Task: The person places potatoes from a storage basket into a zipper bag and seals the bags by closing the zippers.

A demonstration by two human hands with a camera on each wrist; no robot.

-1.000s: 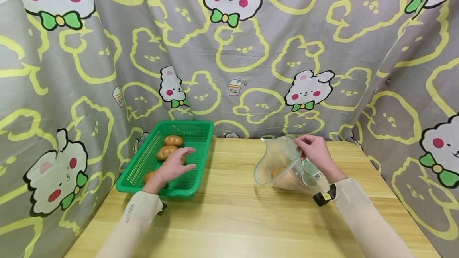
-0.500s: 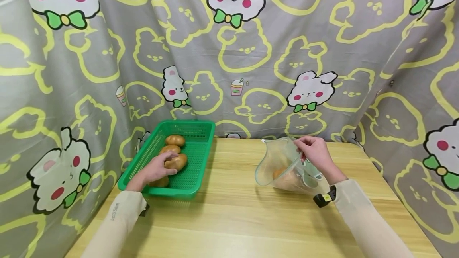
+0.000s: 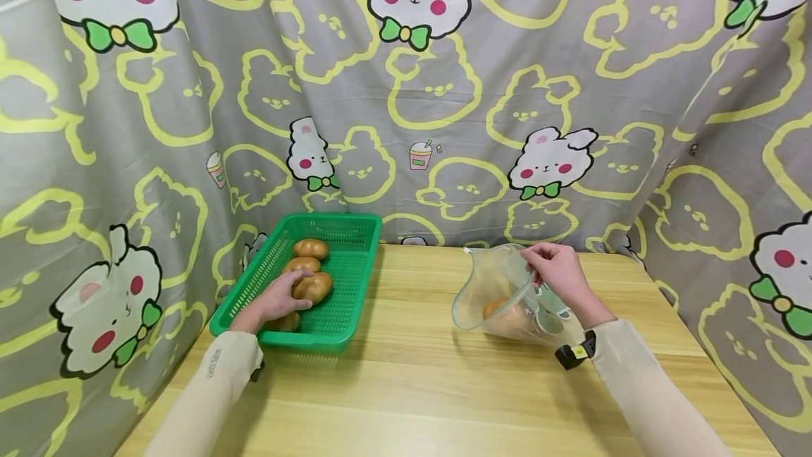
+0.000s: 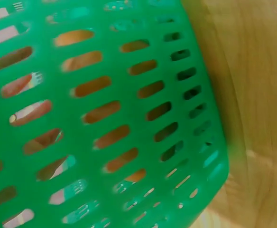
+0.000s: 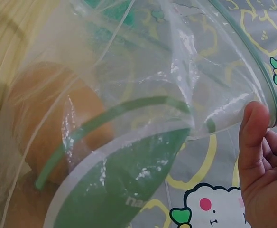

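Inside the green basket (image 3: 345,316), my left hand (image 3: 282,297) curls its thumb and fingers round a glossy brown potato (image 3: 317,288). Two more potatoes lie behind it, the farthest potato (image 3: 311,249) by the back wall, and another potato (image 3: 287,321) is partly hidden under my wrist. In the left wrist view the slotted basket wall (image 4: 148,118) blocks most of that hand. My right hand (image 3: 557,270) pinches the rim of a clear zip bag (image 3: 472,295), whose mouth gapes leftward. Brown potatoes, one of them a rounded potato (image 5: 58,118), show through the bag's film.
A light wooden table (image 3: 406,400) carries the basket at left and the bag at right, with bare wood between them. Behind and at both sides hangs a grey curtain (image 3: 355,90) with cartoon prints.
My left hand has come down from above the potatoes, moving left and nearer, and now grips one. The right hand keeps its pinch on the bag's rim.
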